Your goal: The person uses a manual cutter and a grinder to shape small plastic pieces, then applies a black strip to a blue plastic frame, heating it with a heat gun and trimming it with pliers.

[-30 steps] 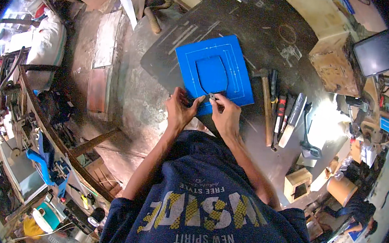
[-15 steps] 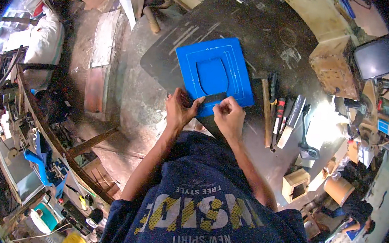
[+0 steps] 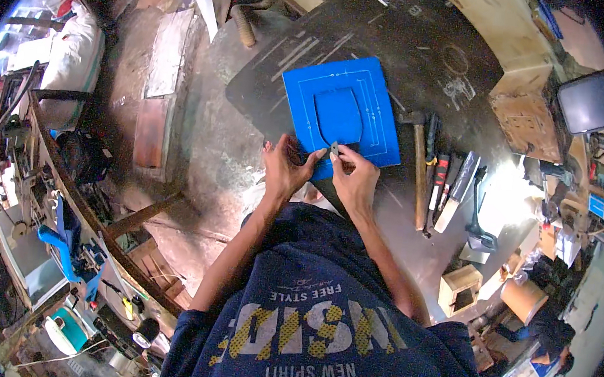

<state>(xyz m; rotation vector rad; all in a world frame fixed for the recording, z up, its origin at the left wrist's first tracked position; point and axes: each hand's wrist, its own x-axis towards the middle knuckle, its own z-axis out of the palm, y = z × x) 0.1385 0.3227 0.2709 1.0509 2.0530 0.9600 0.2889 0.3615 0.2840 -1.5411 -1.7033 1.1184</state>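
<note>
A blue square board [image 3: 380,136] lies tilted on the dark tabletop, with white lines drawn near its edges. A dark, curved-sided outline marks a panel [image 3: 339,112] in its middle. My left hand [image 3: 286,174] is closed at the board's near left edge, its thumb on top and its other fingers partly hidden. Beside it, my right hand [image 3: 355,183] pinches a small dark grey flat piece [image 3: 334,149] between thumb and fingertips, over the near edge of the panel outline. The exact kind of the piece cannot be made out.
Right of the board lie a wooden-handled hammer [image 3: 418,174], several hand tools [image 3: 439,183] and a light-coloured bar [image 3: 456,192]. A wooden box [image 3: 526,123] stands at the far right. The dark table [image 3: 424,55] extends beyond the board. Another person [image 3: 549,336] is at lower right.
The dark piece, which lay across the board's near edge as a wider strip, now shows narrower between my right fingertips. My right fingers have moved slightly left, closer to my left thumb.
</note>
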